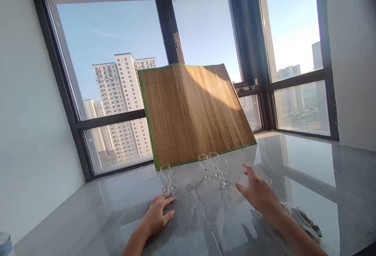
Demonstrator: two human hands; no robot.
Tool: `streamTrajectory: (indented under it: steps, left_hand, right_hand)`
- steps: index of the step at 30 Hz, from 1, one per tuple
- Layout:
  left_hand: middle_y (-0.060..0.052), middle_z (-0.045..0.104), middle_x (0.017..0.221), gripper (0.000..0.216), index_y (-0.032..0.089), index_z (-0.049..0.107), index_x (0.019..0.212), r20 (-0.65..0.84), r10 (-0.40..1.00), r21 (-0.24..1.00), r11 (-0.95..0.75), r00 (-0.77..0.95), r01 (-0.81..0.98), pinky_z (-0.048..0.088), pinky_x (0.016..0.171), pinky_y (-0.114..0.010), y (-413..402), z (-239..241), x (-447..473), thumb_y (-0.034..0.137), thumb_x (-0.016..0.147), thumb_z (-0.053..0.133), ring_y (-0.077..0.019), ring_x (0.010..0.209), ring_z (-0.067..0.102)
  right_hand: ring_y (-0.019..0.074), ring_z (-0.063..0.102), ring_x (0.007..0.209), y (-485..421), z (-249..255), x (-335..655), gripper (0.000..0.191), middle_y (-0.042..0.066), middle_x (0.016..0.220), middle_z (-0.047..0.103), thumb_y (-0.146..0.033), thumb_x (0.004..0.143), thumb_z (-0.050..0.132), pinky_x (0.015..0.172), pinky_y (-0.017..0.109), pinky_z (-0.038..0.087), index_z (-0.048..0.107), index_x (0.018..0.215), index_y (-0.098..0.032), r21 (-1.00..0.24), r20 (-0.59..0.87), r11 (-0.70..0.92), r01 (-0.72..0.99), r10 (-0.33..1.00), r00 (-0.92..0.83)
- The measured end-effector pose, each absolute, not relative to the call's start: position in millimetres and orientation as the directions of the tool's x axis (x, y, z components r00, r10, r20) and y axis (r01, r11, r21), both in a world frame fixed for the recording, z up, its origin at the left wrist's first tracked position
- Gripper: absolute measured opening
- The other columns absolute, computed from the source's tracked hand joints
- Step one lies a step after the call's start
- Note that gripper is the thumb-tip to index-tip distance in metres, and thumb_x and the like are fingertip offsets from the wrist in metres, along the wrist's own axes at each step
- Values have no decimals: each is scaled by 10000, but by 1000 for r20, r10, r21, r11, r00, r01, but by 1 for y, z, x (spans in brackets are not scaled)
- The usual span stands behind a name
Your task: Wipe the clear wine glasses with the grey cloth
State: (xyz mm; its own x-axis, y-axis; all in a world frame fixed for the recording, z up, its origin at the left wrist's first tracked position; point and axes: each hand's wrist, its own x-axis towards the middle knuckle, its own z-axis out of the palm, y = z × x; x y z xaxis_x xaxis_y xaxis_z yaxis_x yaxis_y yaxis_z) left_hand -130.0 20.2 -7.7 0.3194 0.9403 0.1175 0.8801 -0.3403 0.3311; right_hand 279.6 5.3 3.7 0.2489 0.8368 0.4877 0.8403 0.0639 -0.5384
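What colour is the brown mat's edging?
The edging is green, best seen in the head view.

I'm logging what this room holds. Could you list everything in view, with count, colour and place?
Stemmed glasses: at least four, clear, three grouped centre, the rest overlapping at left
Green-edged bamboo mat: one, brown, upright behind the glasses
Tiled surface: one, glossy grey, under the glasses
Crumpled item, perhaps cloth: one, greyish, beside the right forearm
Cut-off object: one, whitish and blue, lower left edge
Windows: several, dark-framed, behind
Buildings: several, mostly pale, outside
Walls: two, whitish, left and right
Hands: two, bare; left by the left glasses, contact unclear; right open, right of the group
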Motion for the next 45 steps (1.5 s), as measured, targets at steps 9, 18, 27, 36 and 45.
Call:
streamTrajectory:
  steps: [9,18,27,36,45]
  left_hand:
    - [-63,452,1547,600,319,514,1445,93,940,292,-342,330,893,129,1241,-508,16,-7,-123,416,854,541,-280,1464,333]
    - [-66,473,1525,598,333,481,1468,95,942,326,-336,323,884,87,1241,-519,12,-5,-117,356,870,483,-278,1471,309]
    - [-79,691,1137,261,211,748,675,412,900,566,-375,142,734,465,1007,-338,34,-10,-139,127,664,501,-223,1065,627]
    - [-81,658,1242,519,210,672,1108,331,928,521,-330,171,787,401,1094,-355,34,-19,-146,138,623,501,-236,1198,571]
    - [-91,202,1653,1010,190,323,1552,-18,977,351,-191,211,917,36,1263,-474,19,-8,-128,647,715,655,-302,1528,174]
  right_hand:
    - [314,690,994,81,-10,226,807,177,1140,705,-437,715,611,829,387,499,380,1405,-86,-860,268,61,506,900,345]
    - [254,687,743,60,-15,165,516,42,816,712,-435,665,619,668,352,490,519,1111,-196,-924,311,229,306,917,251]
    - [200,650,647,24,-24,63,449,-4,776,694,-351,667,698,599,298,473,506,1057,-238,-935,332,343,93,936,-116]
    - [211,636,924,16,-24,72,569,40,1023,693,-190,622,662,827,304,474,556,1180,-222,-806,404,488,336,867,-291]
    - [282,605,1135,69,-27,162,441,143,1177,678,-169,766,488,979,358,442,640,1179,-137,-621,371,163,766,923,104]
